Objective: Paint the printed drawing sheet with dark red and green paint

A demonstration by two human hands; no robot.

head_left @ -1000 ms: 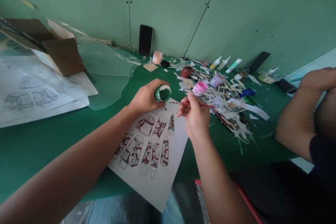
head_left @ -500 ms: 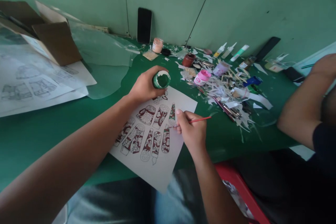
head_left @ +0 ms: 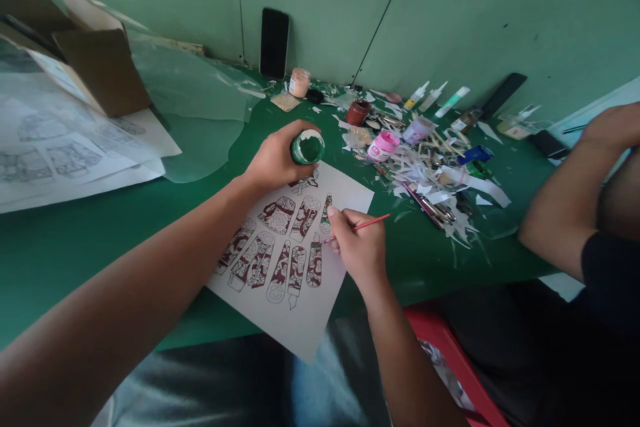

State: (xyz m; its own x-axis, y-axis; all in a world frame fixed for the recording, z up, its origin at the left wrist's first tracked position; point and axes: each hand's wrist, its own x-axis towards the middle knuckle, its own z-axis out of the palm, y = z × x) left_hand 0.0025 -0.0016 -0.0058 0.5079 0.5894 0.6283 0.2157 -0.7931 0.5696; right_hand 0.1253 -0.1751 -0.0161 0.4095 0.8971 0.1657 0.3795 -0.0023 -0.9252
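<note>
My left hand (head_left: 279, 157) is wrapped round an open jar of green paint (head_left: 309, 147), tipped so its mouth faces me, above the top of a white sheet (head_left: 295, 325). Printed on that sheet are several patterned shapes (head_left: 278, 215), partly coloured dark red, with some green on those at the right. A thin red paintbrush (head_left: 371, 223) is pinched in my right hand (head_left: 361, 244), which rests on the sheet's right side. The brush tip touches or hovers just over the top of the rightmost lower shape (head_left: 315, 265); I cannot tell which.
Paper scraps (head_left: 425, 173) lie at the right with a pink paint jar (head_left: 383, 146), a purple one (head_left: 419, 130) and a dark red one (head_left: 358, 112). A phone (head_left: 275, 43) leans on the wall. Left stands a cardboard box (head_left: 103, 70). Another person's arm (head_left: 560, 193) rests at far right.
My right hand and the brush have shifted slightly left and down the sheet, the tip staying near the rightmost lower shape. The left hand still holds the jar. The whole view has shifted a little.
</note>
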